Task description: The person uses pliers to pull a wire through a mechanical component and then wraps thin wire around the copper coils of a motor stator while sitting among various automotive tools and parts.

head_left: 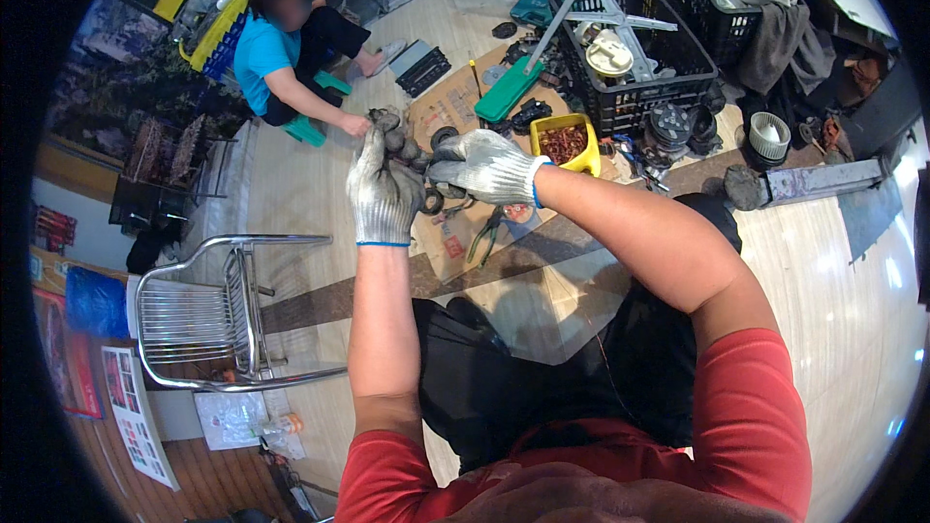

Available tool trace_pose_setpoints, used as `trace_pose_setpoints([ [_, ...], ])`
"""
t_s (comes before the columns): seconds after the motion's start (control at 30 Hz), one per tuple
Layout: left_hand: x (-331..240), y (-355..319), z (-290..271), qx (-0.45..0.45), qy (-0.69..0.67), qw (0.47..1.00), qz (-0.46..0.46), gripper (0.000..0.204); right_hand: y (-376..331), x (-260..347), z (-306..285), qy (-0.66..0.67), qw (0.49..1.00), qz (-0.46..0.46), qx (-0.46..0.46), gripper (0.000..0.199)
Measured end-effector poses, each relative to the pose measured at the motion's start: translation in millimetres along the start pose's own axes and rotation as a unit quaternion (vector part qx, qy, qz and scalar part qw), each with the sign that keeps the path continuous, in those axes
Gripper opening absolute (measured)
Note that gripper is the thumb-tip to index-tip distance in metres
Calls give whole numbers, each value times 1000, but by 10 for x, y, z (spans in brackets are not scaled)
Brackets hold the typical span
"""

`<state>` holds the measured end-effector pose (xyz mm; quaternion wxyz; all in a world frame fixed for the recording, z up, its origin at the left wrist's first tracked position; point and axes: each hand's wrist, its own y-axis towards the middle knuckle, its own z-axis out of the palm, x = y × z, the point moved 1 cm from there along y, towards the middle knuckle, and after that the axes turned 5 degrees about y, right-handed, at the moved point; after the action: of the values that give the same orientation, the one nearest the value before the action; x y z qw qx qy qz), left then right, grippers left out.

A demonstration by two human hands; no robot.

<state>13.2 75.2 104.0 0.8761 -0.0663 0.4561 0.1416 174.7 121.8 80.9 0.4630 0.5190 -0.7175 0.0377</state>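
Note:
My left hand (pixel 384 196), in a white work glove with a blue cuff edge, is closed beside a dark grey lumpy part (pixel 392 136). What lies inside its fingers is hidden. My right hand (pixel 492 169), gloved the same way, reaches in from the right with its fingers bent down close to the left hand. Its fingertips are on something dark that I cannot make out. Black rings (pixel 444 137) lie just beyond the right hand. Under both hands is a flattened cardboard sheet (pixel 450 261), with green-handled pliers (pixel 487 235) near my knees.
A yellow container (pixel 591 159) of reddish-brown small pieces stands right of my hands. Behind it are a green-ended tool (pixel 511 89) and a black crate (pixel 651 102) of parts. A person in blue (pixel 263 63) sits at far left, one hand near mine. A metal chair (pixel 199 315) stands left.

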Motion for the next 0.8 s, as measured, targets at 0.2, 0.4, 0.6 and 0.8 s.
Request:
trace_pose_setpoints([
  [0.2, -36, -27, -26, 26, 10, 1000, -8, 24, 0, -7, 30, 19, 999, 39, 7, 31],
  [0.4, -39, 1, -130, 74, -7, 997, -37, 22, 51, -85, 103, 33, 996, 80, 7, 31],
  [0.6, -83, -48, -143, 196, 19, 974, -114, 14, 43, -16, -148, -103, 990, 25, 89, 22],
  [0.8, -10, -152, 30, 163, 218, 952, -141, 21, -23, 10, -359, -182, 971, 74, 139, 20],
])
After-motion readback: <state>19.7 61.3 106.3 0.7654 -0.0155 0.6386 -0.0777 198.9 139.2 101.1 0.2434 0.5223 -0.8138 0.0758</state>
